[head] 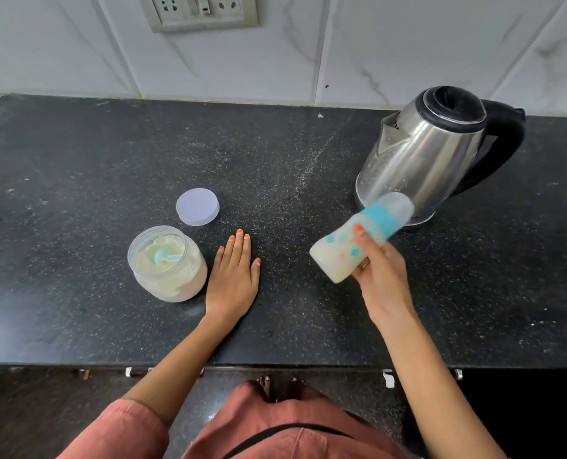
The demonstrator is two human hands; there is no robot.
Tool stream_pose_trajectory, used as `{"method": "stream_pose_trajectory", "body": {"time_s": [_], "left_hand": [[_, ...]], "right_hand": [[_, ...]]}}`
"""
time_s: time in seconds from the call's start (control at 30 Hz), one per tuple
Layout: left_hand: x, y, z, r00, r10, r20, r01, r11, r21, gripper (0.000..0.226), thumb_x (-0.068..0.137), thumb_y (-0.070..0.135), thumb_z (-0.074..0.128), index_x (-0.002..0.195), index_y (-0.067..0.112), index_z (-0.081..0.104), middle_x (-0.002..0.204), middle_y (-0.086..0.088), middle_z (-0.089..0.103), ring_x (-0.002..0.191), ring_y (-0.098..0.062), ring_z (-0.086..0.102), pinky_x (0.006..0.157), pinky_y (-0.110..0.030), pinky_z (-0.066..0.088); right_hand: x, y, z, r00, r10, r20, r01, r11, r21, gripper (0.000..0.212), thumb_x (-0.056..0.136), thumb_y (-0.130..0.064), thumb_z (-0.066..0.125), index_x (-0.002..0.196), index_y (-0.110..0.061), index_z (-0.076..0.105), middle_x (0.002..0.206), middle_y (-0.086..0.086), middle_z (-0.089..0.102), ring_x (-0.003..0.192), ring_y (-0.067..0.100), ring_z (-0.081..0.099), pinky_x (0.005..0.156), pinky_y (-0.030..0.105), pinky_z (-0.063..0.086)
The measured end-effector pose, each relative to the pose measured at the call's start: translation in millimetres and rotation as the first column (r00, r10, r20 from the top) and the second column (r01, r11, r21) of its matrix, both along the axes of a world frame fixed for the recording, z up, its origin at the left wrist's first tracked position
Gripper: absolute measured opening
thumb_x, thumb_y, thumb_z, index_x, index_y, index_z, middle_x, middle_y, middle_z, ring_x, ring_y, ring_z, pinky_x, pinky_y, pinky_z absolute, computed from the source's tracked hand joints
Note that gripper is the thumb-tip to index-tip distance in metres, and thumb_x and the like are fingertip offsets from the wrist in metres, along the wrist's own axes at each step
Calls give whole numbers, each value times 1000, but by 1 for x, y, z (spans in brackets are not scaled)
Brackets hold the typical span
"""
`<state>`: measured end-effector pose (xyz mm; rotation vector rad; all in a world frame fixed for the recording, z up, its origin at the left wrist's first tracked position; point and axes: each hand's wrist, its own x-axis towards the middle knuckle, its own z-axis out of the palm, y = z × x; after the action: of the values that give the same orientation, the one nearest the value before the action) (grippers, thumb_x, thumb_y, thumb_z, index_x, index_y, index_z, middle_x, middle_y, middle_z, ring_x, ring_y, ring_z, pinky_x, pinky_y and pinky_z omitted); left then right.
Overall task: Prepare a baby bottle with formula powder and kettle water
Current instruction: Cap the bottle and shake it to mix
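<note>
My right hand grips a baby bottle above the counter; the bottle is tilted, its teal collar and clear cap pointing up and right toward the kettle, and it holds milky liquid. It looks blurred. A steel kettle with a black lid and handle stands at the back right. My left hand lies flat, fingers straight, on the black counter. Just left of it stands an open clear jar of formula powder with a teal scoop lying in the powder.
The jar's round translucent lid lies on the counter behind the jar. A wall socket sits on the tiled wall at the back. The counter's front edge runs below my forearms.
</note>
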<state>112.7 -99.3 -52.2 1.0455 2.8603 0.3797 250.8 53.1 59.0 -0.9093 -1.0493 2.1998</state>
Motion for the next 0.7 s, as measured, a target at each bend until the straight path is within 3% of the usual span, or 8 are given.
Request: {"method": "stream_pose_trajectory", "body": {"time_s": [0.07, 0.2, 0.27, 0.33, 0.4, 0.5, 0.57, 0.7], "left_hand": [[0, 0, 0, 1000, -2, 2, 2, 1000, -1, 54, 101, 32, 20, 148, 9, 8, 157, -5, 3, 145, -16, 1, 115, -30, -3], [0, 0, 0, 1000, 1, 8, -1, 1000, 2, 54, 101, 32, 21, 148, 10, 8, 157, -4, 3, 145, -16, 1, 115, -30, -4], [0, 0, 1, 1000, 1, 3, -1, 1000, 3, 54, 101, 32, 20, 148, 10, 7, 157, -4, 2, 145, -16, 0, 115, -29, -4], [0, 0, 2, 1000, 1, 3, -1, 1000, -7, 54, 101, 32, 19, 148, 10, 6, 157, -4, 2, 145, -16, 0, 115, -29, -5], [1, 0, 2, 1000, 6, 7, -6, 1000, -11, 54, 101, 32, 19, 148, 10, 6, 158, -4, 1, 145, -16, -1, 115, -30, -5], [1, 0, 3, 1000, 5, 11, -5, 1000, -13, 54, 101, 32, 19, 148, 10, 6, 157, -4, 1, 145, -16, -1, 115, -30, -4], [1, 0, 3, 1000, 6, 12, -5, 1000, -11, 54, 101, 32, 20, 148, 10, 6, 157, -4, 1, 145, -16, -1, 115, -30, -4], [1, 0, 3, 1000, 3, 13, -3, 1000, -6, 54, 101, 32, 19, 148, 10, 6, 158, -4, 1, 145, -16, -1, 115, -29, -5]], "right_hand": [[0, -2, 0, 1000, -5, -17, 5, 1000, 10, 19, 76, -17, 66, 94, -19, 62, 80, -10, 74, 79, 4, 69, 65, 22, 57], [10, -14, 1, 926, 299, 229, -349, 911, 221, 38, 58, -22, 75, 95, -18, 66, 81, -9, 74, 81, 6, 69, 72, 23, 57], [8, -7, 3, 961, 218, 171, -254, 940, 228, 32, 61, -19, 74, 92, -19, 66, 80, -9, 74, 79, 4, 69, 68, 21, 57], [3, 1, 5, 999, 28, 39, -31, 996, 89, 24, 70, -19, 69, 94, -18, 63, 81, -8, 73, 79, 4, 69, 64, 22, 56], [0, 1, 1, 999, -33, -10, 33, 999, 21, 18, 77, -18, 66, 94, -18, 62, 82, -9, 72, 79, 4, 69, 64, 22, 56], [6, -9, -2, 959, 243, 148, -263, 956, 132, 34, 58, -27, 73, 89, -18, 66, 82, -5, 73, 80, 8, 69, 66, 23, 57], [8, -7, -1, 921, 318, 224, -362, 911, 196, 39, 51, -31, 75, 87, -18, 68, 81, -5, 74, 80, 9, 69, 66, 22, 56], [-2, 11, 3, 1000, -9, 12, 8, 998, 60, 20, 73, -21, 68, 91, -17, 64, 79, -9, 74, 77, 5, 69, 60, 22, 55]]}}
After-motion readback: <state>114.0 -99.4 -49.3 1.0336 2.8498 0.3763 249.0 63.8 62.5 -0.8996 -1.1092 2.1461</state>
